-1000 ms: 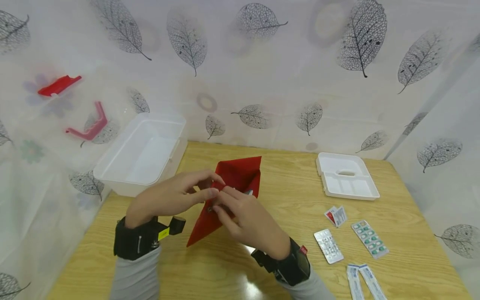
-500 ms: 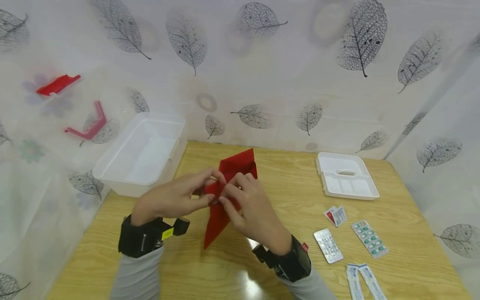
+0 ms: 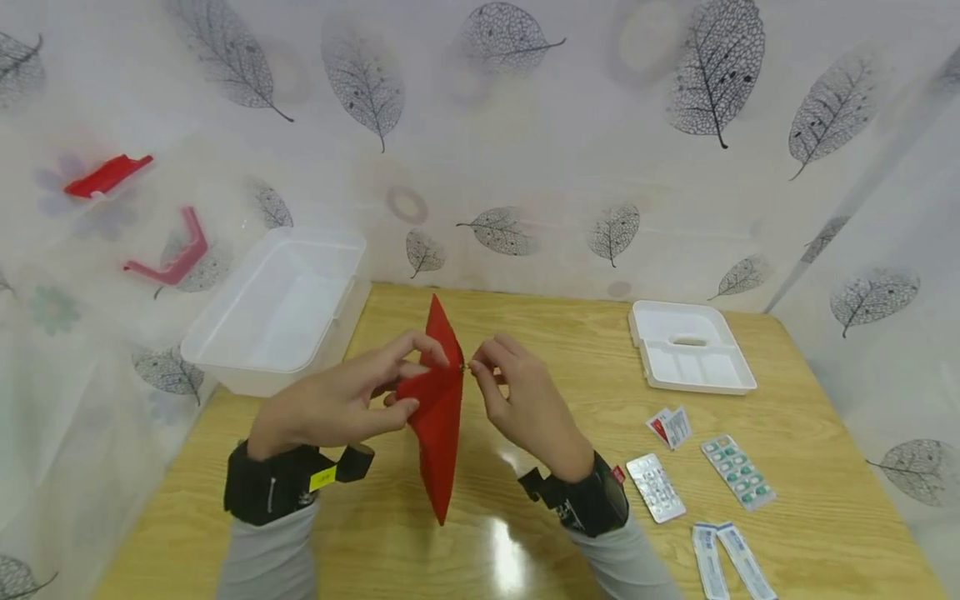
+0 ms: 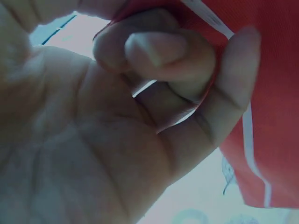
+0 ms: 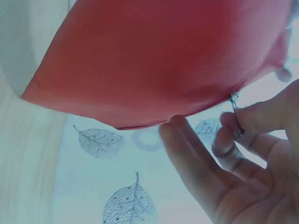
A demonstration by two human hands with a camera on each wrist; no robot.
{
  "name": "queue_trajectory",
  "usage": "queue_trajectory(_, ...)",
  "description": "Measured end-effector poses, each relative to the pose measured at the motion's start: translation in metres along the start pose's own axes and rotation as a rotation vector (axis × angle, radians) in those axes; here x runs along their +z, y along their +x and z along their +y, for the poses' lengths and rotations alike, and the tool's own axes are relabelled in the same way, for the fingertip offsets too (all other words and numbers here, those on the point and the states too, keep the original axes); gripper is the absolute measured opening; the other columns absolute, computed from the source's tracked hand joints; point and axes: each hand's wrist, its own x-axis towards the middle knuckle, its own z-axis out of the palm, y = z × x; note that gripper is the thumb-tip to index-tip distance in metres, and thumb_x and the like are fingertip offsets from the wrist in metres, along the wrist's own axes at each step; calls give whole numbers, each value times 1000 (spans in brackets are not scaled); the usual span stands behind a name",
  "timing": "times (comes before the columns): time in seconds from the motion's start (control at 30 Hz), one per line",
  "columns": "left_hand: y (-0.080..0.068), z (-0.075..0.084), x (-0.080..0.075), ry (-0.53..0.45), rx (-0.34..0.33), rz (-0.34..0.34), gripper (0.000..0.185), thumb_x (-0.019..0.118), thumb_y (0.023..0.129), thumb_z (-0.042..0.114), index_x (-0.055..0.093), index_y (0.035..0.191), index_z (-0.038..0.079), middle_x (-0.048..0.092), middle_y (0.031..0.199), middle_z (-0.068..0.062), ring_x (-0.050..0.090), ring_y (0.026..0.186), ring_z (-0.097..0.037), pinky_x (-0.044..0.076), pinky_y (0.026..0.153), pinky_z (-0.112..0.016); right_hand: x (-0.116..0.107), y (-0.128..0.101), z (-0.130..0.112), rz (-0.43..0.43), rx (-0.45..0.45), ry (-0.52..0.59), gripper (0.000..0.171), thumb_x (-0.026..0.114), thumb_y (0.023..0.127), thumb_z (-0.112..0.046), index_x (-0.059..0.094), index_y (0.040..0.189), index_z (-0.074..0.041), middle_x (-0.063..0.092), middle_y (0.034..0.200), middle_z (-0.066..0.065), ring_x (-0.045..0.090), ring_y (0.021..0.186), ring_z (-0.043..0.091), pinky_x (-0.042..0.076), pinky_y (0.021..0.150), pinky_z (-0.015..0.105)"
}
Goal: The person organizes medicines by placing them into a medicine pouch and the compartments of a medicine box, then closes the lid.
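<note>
Above the table (image 3: 573, 342), the red pouch (image 3: 442, 425) stretches lengthwise near-to-far.

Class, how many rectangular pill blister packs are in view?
2: a silver pack at right on the wooden table, and a green-capsule pack right of it. The soft red pouch could hide more.

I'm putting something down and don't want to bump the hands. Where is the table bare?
A wide bare patch of table lies between the right hand and the white tray. Another lies between the grey sleeves, nearer than the red pouch.
Crowded: front right, with blister packs and strips; back left, by the white box.
</note>
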Motion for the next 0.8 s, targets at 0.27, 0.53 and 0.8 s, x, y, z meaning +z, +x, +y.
queue_trajectory(0.27, -15, 16, 0, 70, 83, -12, 40, 46, 95, -9, 41, 127, 14, 71, 121, -9, 70, 99, -23, 58, 79, -37, -22, 3, 48, 171, 167, -49, 14, 55, 104, -11, 62, 92, -6, 64, 93, 7, 67, 82, 15, 60, 66, 28)
queue_trajectory(0.53, -17, 7, -11, 19, 44, 78, 52, 40, 97, -14, 41, 141, 12, 69, 126, -14, 71, 91, -27, 56, 57, -28, -43, 2, 67, 334, 259, -17, 17, 53, 104, -10, 58, 90, -2, 65, 96, 15, 75, 81, 26, 63, 68, 39)
queue_trajectory(0.8, 1, -9, -8, 203, -136, 316, 34, 48, 96, -3, 66, 121, 10, 71, 113, -10, 67, 88, -22, 53, 60, -27, -48, 1, 68, 339, 316, 132, 19, 44, 106, -11, 53, 94, 0, 63, 108, 18, 75, 94, 35, 62, 73, 43)
